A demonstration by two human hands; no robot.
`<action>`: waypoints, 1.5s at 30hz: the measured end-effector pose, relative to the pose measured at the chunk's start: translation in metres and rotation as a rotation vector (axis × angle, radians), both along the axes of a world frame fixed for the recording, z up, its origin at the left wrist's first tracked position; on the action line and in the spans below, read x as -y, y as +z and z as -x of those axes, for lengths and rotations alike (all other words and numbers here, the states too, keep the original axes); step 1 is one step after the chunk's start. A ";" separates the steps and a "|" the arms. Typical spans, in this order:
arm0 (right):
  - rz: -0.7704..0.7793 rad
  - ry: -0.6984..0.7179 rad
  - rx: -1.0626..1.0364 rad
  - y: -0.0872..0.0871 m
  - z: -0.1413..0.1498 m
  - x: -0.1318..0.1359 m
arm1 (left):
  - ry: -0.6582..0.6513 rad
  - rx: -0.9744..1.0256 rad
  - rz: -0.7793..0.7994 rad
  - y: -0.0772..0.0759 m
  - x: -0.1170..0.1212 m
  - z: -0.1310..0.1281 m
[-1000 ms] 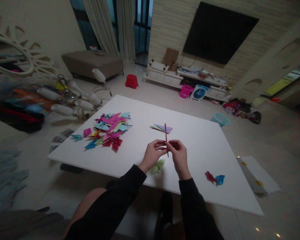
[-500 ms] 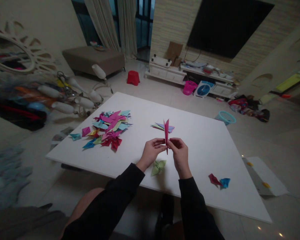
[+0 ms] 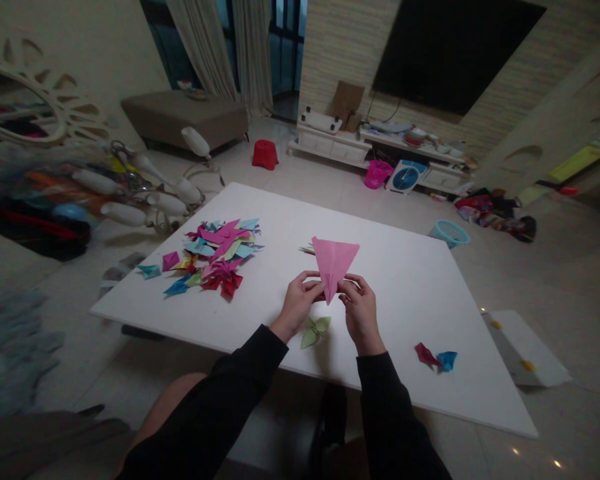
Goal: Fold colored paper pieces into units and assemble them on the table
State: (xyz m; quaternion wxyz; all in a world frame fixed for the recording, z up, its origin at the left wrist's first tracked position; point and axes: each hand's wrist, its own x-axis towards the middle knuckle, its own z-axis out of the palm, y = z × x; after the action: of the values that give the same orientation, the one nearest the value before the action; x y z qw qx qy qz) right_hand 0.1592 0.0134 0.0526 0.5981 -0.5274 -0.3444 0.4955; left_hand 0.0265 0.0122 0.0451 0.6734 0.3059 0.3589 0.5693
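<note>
A folded pink origami paper (image 3: 336,259), broad at the top and pointed at the bottom, is held up over the table between both hands. My left hand (image 3: 301,299) pinches its lower left side. On the lower right side, my right hand (image 3: 359,303) grips it between thumb and fingers. Below the hands a light green origami piece (image 3: 315,331) with pointed petals lies on the white table (image 3: 260,320). Behind the pink paper a small stack of folded papers (image 3: 307,249) is mostly hidden.
A heap of colourful origami pieces (image 3: 225,250) covers the table's left part. A dark red folded piece (image 3: 426,355) and a blue one (image 3: 447,361) lie near the right front edge. On the floor beyond stand a red stool (image 3: 265,155) and a light blue basket (image 3: 450,232).
The pink paper was edge-on to me; it has turned and now shows its broad triangular face. Both hands stay in nearly the same place, still holding it.
</note>
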 end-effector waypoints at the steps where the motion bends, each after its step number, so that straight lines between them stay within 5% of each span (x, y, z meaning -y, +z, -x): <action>1: 0.000 -0.002 0.004 0.000 0.000 0.000 | 0.006 -0.013 -0.003 0.000 0.000 0.000; 15: -0.111 0.032 0.197 0.002 0.008 0.001 | 0.076 -0.124 -0.063 -0.005 -0.008 0.004; 23: -0.325 -0.053 0.764 0.012 0.012 0.011 | 0.105 -0.288 -0.144 -0.001 -0.006 0.006; 45: -0.345 0.102 0.775 0.004 0.009 0.008 | 0.095 -0.380 -0.200 0.007 -0.005 0.007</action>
State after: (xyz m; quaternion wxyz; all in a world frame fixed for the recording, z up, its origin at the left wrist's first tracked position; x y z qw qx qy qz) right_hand 0.1504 0.0055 0.0567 0.4785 -0.5491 -0.6472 0.2250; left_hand 0.0197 0.0169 0.0516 0.5324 0.4555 0.4352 0.5654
